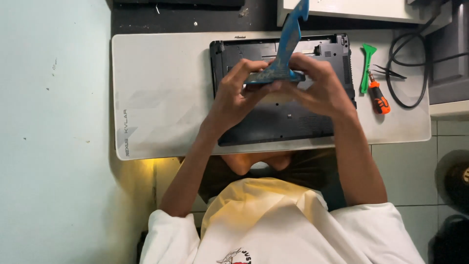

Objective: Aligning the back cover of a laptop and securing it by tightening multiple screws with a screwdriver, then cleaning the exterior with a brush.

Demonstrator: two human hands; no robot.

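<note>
Both hands meet over the upturned black laptop [281,110], which lies bottom-side up near the middle of the white desk mat [161,93], closer to its right half. The left hand [234,98] and the right hand [325,90] together pinch a blue plastic pry tool [288,41]: the fingers close tight on its broad lower end, while its narrow handle stands up and away toward the mat's far edge. The tool is lifted off the laptop's base, above the open battery bay along the far side, and I cannot tell whether its edge touches the casing. Toward the mat's right edge lie a green plastic spudger [366,66], an orange-handled screwdriver [378,98] just beside it, dark tweezers [391,73], and a looped black cable [410,63]. My judgement of the risks: with the grip bunched at one end, the blade could slip or twist under force, gouge the casing or snap a plastic clip; a sudden release might drive the fingers into the bay's edge or knock the loose tools off the mat.
</note>
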